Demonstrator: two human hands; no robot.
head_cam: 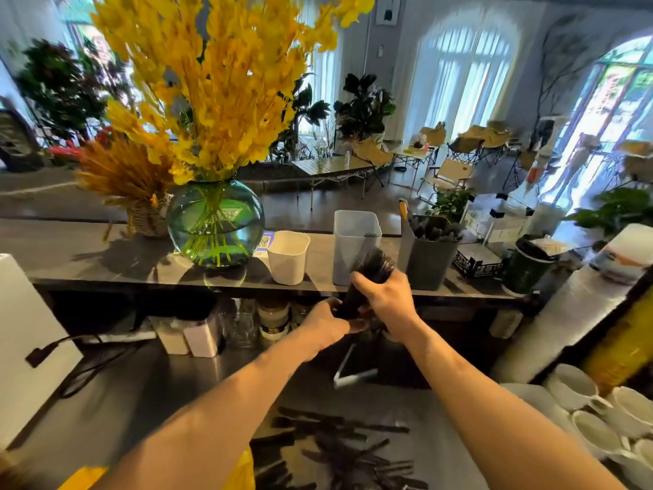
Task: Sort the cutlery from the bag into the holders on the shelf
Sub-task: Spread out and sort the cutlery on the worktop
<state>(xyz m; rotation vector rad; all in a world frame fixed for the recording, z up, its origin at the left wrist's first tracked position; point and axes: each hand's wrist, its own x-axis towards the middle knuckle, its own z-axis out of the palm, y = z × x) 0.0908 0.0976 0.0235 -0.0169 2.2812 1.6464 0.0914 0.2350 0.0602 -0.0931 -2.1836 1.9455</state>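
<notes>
Clamping the cutlery bundle point(371, 272) mid-length with right hand point(387, 298) fingers, pinching its base with left hand point(327, 321) fingers; likely light, stiff, slippery, so squeezing snugly.

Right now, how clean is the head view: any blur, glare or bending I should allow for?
Head view, blur: the cutlery bundle gripped by the left hand and right hand is smeared, and the loose cutlery on the counter is soft. Head view, glare: the arched windows are blown out white. Head view, distortion: the shelf bows from the wide lens.
</notes>
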